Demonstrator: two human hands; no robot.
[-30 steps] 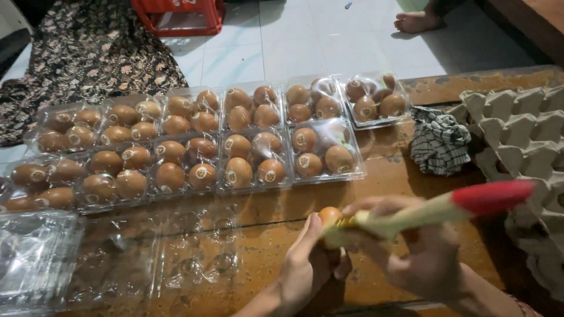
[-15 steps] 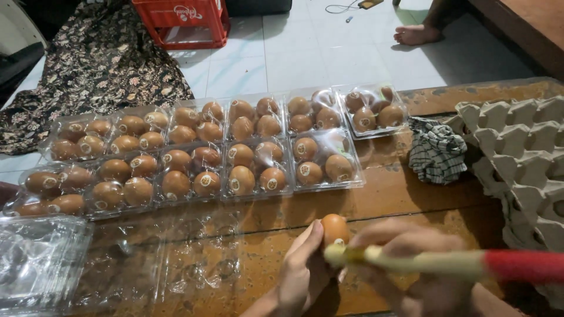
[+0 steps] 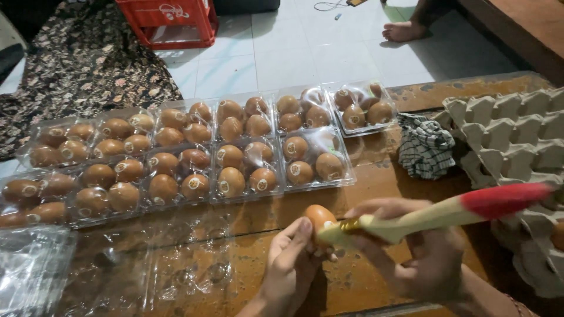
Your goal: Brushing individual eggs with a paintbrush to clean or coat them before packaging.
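My left hand holds a brown egg upright over the wooden table. My right hand grips a cream tool with a red end, its tip touching the egg. Beyond my hands lie several clear plastic packs filled with brown eggs, most bearing a round sticker.
Grey cardboard egg trays are stacked at the right, with a checked cloth beside them. Empty clear packs lie at the lower left. A red crate, dark patterned fabric and a person's bare foot are on the tiled floor.
The egg has risen slightly in my left hand, and the red-ended tool has swung to lie more level, its tip staying on the egg. The view has tilted a little.
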